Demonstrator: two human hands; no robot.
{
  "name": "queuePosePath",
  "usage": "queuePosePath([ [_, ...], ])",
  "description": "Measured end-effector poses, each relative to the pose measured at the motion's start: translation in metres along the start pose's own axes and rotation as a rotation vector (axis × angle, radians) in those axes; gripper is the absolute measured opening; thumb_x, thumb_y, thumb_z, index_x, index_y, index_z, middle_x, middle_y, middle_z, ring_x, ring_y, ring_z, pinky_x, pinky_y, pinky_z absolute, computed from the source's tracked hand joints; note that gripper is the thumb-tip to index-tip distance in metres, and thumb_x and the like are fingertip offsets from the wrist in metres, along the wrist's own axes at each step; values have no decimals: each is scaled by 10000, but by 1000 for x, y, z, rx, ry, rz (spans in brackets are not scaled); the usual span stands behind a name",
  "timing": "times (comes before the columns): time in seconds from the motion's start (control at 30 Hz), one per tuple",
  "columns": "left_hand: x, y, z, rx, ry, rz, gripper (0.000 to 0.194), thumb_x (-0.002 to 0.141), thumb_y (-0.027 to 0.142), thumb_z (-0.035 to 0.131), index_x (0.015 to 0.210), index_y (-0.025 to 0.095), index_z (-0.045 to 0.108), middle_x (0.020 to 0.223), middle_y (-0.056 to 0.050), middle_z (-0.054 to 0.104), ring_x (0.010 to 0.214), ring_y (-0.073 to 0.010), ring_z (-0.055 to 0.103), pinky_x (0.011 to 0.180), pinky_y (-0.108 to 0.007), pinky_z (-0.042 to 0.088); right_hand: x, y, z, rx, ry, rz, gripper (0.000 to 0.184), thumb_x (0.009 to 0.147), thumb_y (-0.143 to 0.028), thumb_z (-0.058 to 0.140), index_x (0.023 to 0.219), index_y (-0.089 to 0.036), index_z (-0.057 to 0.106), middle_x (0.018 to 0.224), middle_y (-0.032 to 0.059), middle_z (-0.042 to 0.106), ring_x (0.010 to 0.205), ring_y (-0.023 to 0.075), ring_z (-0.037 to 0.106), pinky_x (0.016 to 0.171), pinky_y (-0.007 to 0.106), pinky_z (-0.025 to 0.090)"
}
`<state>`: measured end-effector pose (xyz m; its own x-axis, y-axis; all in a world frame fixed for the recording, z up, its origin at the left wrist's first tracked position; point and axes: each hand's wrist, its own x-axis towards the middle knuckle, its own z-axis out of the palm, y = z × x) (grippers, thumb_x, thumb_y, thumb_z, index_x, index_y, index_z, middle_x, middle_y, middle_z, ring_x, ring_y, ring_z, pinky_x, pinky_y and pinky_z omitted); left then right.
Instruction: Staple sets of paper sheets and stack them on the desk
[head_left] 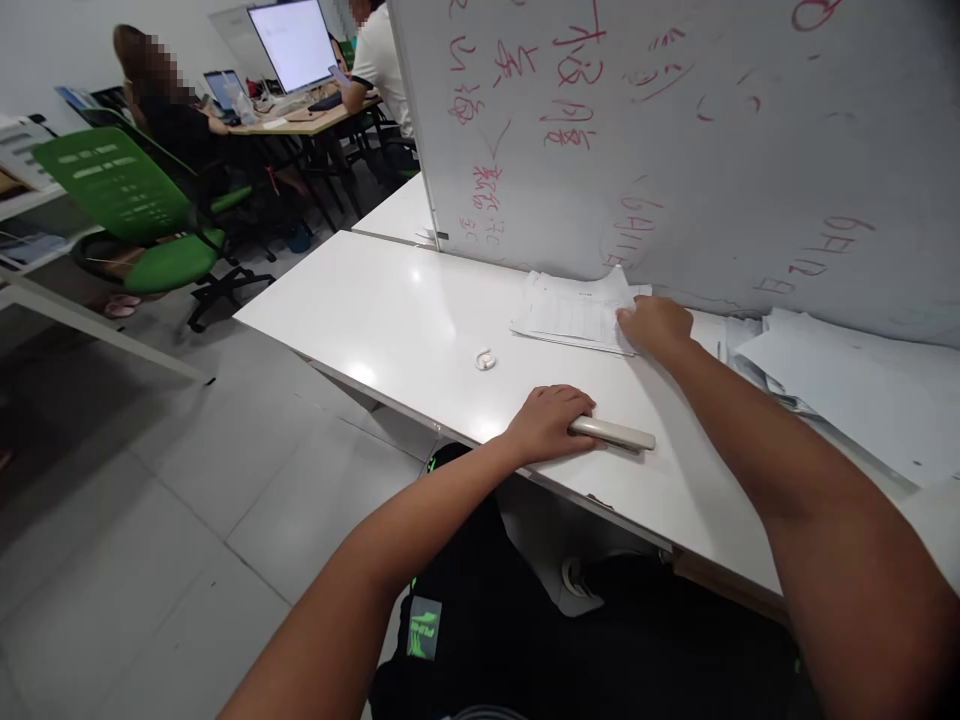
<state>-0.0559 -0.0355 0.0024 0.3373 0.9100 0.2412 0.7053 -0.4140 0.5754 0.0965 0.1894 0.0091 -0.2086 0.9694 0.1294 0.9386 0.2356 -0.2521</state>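
My left hand (549, 424) rests near the table's front edge, its fingers wrapped around the rear of a pale beige stapler (626, 437). The stapler lies on the white tabletop and points to the right. Farther back, my right hand (658, 326) pinches the right edge of a small stack of printed papers (574, 312). One corner of the top sheet curls up beside my fingers. Between the stack and the table's front edge lies a small white ring-shaped item (485, 360), touched by neither hand.
A whiteboard (675, 150) with red writing stands along the table's back. More loose sheets (862, 385) lie at the right. Past the left end of the table (337, 290) are a green office chair (161, 260) and two people at a desk with a monitor (292, 45).
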Motion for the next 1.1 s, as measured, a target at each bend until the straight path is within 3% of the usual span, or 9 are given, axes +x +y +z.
queuePosePath([
  [0.07, 0, 0, -1, 1, 0, -2, 341, 766, 496, 657, 995, 250, 606, 1171, -45, 617, 1181, -240, 499, 973, -385, 367, -8, -8, -2, -60, 28, 49, 463, 873, -388, 491, 1144, -18, 557, 1059, 269, 600, 1025, 368, 553, 854, 515, 388],
  [0.17, 0, 1, -1, 6, -15, -7, 346, 769, 499, 653, 1003, 248, 606, 1178, -50, 616, 1184, -249, 498, 972, -387, 370, -24, -13, -8, -22, 205, 82, 701, 878, -442, 478, 1384, -1, 274, 1203, 299, 510, 1105, 387, 495, 897, 542, 345],
  [0.23, 1, 1, 0, 12, -10, -6, 351, 767, 495, 659, 1006, 244, 602, 1172, -51, 620, 1169, -248, 510, 961, -384, 376, -38, -7, -13, 9, 315, 72, 796, 884, -458, 454, 1441, -10, 106, 1277, 308, 450, 1155, 388, 451, 907, 543, 338],
  [0.3, 1, 0, 1, 17, 6, 2, 347, 763, 486, 669, 996, 238, 603, 1158, -50, 627, 1150, -244, 523, 949, -378, 382, -57, 9, -20, -5, 357, 47, 803, 885, -433, 453, 1457, -35, 54, 1340, 295, 405, 1206, 379, 408, 927, 537, 331],
  [0.43, 1, 0, 2, 28, 23, 15, 342, 760, 478, 678, 988, 231, 616, 1159, -46, 630, 1144, -241, 526, 951, -374, 383, -108, 62, -39, -103, 370, 22, 646, 878, -326, 459, 1437, -113, 214, 1416, 215, 376, 1292, 329, 334, 1007, 518, 277],
  [0.57, 1, 0, 2, 45, 20, 4, 385, 748, 488, 682, 1030, 234, 619, 1162, -43, 628, 1127, -248, 536, 944, -386, 394, -159, 124, -50, -179, 428, 177, 540, 862, -325, 464, 1365, -142, 388, 1392, 198, 425, 1297, 323, 326, 1032, 543, 227],
  [0.67, 3, 0, 2, 60, 9, -5, 381, 751, 475, 681, 1038, 232, 623, 1162, -45, 629, 1120, -252, 544, 938, -392, 409, -182, 156, -45, -169, 420, 267, 472, 850, -337, 484, 1279, -141, 506, 1334, 203, 490, 1245, 343, 390, 1003, 586, 239],
  [0.83, 5, 5, -1, 89, 11, 4, 325, 756, 458, 674, 985, 232, 627, 1151, -38, 640, 1088, -249, 566, 924, -396, 431, -189, 169, -35, -106, 485, 256, 420, 868, -264, 433, 1241, -117, 560, 1304, 187, 542, 1224, 304, 445, 992, 502, 304],
  [1.1, 8, 14, -5, 92, 25, 32, 324, 765, 457, 658, 983, 220, 626, 1106, -38, 662, 1054, -240, 589, 901, -383, 455, -190, 177, -42, 108, 504, 295, 468, 806, -127, 397, 1230, -140, 595, 1325, 133, 549, 1228, 254, 469, 1002, 438, 371],
])
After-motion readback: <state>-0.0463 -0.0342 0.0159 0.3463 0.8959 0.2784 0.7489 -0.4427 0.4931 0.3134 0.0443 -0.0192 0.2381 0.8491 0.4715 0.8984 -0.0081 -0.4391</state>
